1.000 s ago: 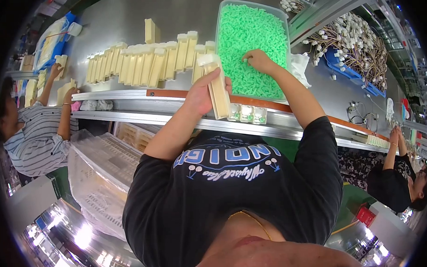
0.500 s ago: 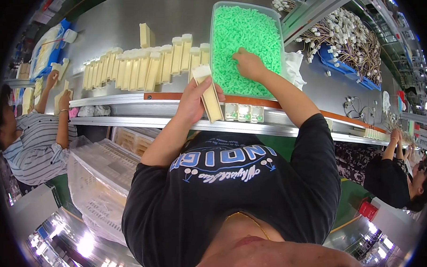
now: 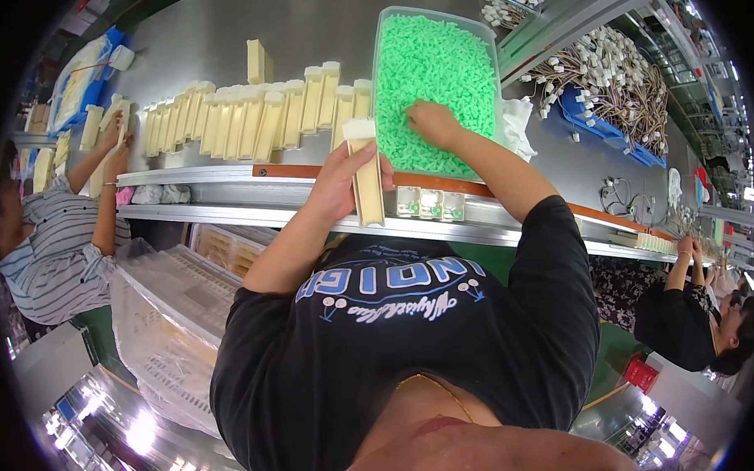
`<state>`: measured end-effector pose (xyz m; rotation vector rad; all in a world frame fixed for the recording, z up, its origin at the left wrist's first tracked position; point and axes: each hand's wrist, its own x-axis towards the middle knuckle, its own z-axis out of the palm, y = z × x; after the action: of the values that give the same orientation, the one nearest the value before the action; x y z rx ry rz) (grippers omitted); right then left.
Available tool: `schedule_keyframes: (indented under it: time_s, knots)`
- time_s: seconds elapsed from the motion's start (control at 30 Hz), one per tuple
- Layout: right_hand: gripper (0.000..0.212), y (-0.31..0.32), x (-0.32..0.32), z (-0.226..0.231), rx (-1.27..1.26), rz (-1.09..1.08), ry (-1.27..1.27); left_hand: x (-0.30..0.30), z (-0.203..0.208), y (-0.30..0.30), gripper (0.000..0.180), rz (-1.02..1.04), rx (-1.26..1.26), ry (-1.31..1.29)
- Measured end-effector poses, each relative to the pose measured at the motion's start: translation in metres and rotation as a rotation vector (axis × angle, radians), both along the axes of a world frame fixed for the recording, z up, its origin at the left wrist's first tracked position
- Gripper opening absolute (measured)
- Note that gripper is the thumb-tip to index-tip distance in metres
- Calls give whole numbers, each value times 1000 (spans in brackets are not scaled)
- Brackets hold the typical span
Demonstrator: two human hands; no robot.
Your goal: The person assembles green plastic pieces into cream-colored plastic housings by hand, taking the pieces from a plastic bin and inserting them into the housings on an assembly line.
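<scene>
My left hand (image 3: 335, 185) grips a long cream plastic housing (image 3: 368, 184) with a white block at its far end, held nearly upright over the front edge of the bench. The fingers of my right hand (image 3: 432, 123) are bent together on the heap of small bright-green plastic pieces (image 3: 434, 59); whatever they pinch is hidden. A clear plastic tub (image 3: 376, 86) contains the heap. Left of it, more cream housings (image 3: 269, 127) stand leaning in a long row. Just below the tub sit small white square compartments (image 3: 431, 202) with a few green bits in them.
A metal rail (image 3: 227, 212) runs along the bench front. At the right, a blue crate (image 3: 593, 120) overflows with white-plugged wires (image 3: 620, 69), near a metal post (image 3: 585, 25). Co-workers sit at both sides. A plastic-wrapped crate (image 3: 168, 317) stands below left.
My left hand has turned the housing closer to upright. My right hand has shifted slightly down and left over the green pieces. The left co-worker's hands have moved together.
</scene>
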<state>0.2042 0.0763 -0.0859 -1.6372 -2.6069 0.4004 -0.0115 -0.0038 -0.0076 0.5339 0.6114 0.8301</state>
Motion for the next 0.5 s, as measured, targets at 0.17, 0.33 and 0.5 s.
schedule_keyframes:
  time_s: [0.17,0.33,0.5]
  knots:
    - [11,2,6,-8,28,13,53,8,3,0,21,-61,44,-9]
    - [10,10,16,-6,-43,-15,103,7,2,-2,22,-85,63,-19]
    - [12,11,9,6,-77,15,-9,9,1,-5,21,-115,79,-51]
